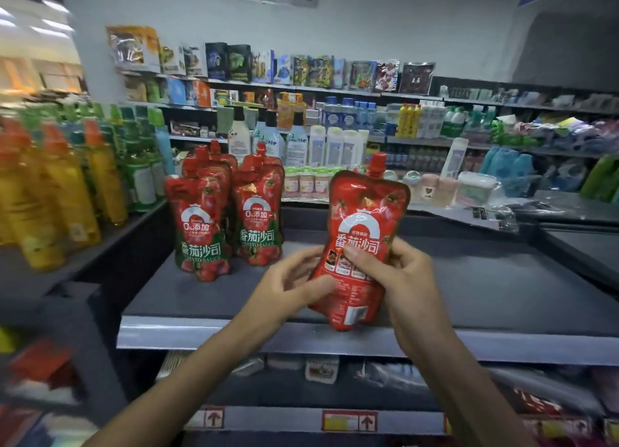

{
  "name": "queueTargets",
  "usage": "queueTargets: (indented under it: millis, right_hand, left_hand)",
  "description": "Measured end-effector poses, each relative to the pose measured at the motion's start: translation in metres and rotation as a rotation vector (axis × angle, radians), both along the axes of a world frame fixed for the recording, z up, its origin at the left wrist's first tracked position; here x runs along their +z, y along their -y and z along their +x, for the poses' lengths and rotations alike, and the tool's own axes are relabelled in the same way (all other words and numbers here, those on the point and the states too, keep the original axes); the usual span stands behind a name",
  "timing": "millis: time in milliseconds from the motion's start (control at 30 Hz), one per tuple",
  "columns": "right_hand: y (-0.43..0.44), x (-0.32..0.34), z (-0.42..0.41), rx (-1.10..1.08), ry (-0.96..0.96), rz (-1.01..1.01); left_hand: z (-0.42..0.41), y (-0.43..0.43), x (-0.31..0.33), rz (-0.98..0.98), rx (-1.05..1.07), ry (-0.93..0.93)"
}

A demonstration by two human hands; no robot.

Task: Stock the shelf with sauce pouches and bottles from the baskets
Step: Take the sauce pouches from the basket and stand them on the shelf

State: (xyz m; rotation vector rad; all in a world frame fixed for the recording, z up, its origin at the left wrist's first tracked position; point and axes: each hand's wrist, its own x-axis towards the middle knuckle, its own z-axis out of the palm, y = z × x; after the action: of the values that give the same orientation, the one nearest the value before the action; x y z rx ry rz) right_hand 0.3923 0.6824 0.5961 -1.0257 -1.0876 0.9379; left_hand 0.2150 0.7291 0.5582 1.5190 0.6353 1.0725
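A red tomato sauce pouch (363, 232) with a red spout cap is held upright above the front of the grey shelf (469, 279), its back label toward me. My right hand (398, 279) grips its right side, thumb across the front. My left hand (294, 279) holds its lower left edge with curled fingers. Two rows of the same red pouches (227, 212) stand upright at the shelf's left, several deep. No basket is in view.
Orange and green bottles (67, 185) fill the neighbouring shelf at left. Behind the shelf stand white bottles (301, 141) and small jars. The shelf surface right of the pouches is bare. Lower shelves (318, 373) hold packaged goods.
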Motion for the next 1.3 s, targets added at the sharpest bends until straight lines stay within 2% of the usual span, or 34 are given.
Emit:
queueTargets:
  millis: [67, 167, 300, 367, 433, 500, 567, 600, 700, 733, 833, 900, 1033, 1100, 1233, 1300]
  right_hand:
    - [-0.010, 0.001, -0.016, 0.034, 0.038, 0.012]
    - [-0.021, 0.002, -0.036, 0.118, 0.059, 0.001]
    - [-0.029, 0.004, -0.062, 0.153, 0.145, 0.023]
    - [-0.023, 0.003, -0.078, 0.064, 0.242, 0.067]
    - [-0.010, 0.000, -0.095, 0.015, 0.290, 0.098]
    - [-0.002, -0.004, -0.111, -0.009, 0.364, 0.097]
    - [-0.007, -0.008, -0.116, -0.077, 0.398, 0.109]
    - [-0.012, -0.008, -0.113, -0.101, 0.387, 0.119]
    - [-0.024, -0.005, -0.094, -0.028, 0.300, 0.128]
    - [-0.027, -0.004, -0.086, 0.023, 0.244, 0.116]
    - [-0.032, -0.003, -0.072, 0.181, -0.004, 0.037]
    - [-0.035, -0.003, -0.069, 0.275, -0.130, 0.015]
    - [-0.040, -0.005, -0.073, 0.345, -0.213, 0.058]
    - [-0.043, -0.007, -0.073, 0.325, -0.160, 0.092]
    - [-0.042, -0.009, -0.072, 0.242, 0.156, 0.128]
    - [-0.043, -0.011, -0.075, 0.225, 0.221, 0.125]
  left_hand:
    - [-0.008, 0.011, 0.000, -0.039, 0.025, -0.069]
    - [-0.025, 0.016, -0.001, -0.028, 0.184, -0.164]
    - [-0.046, 0.015, -0.009, 0.000, 0.415, -0.170]
    - [-0.051, 0.015, -0.014, 0.132, 0.601, -0.253]
    - [-0.055, 0.020, -0.017, 0.348, 0.827, -0.448]
    - [-0.057, 0.025, -0.017, 0.559, 0.955, -0.602]
    - [-0.060, 0.025, -0.020, 0.679, 0.888, -0.705]
    - [-0.064, 0.025, -0.021, 0.679, 0.787, -0.717]
    - [-0.080, 0.030, -0.022, 0.487, 0.420, -0.598]
    - [-0.084, 0.032, -0.022, 0.450, 0.380, -0.547]
    - [-0.088, 0.031, -0.024, 0.378, 0.439, -0.373]
    - [-0.086, 0.026, -0.019, 0.252, 0.394, -0.294]
    - [-0.076, 0.022, -0.012, 0.028, 0.227, -0.122]
    - [-0.074, 0.018, -0.013, 0.025, 0.286, -0.096]
    - [-0.078, 0.005, -0.015, 0.060, 0.397, -0.081]
    - [-0.080, -0.001, -0.017, 0.093, 0.411, -0.105]
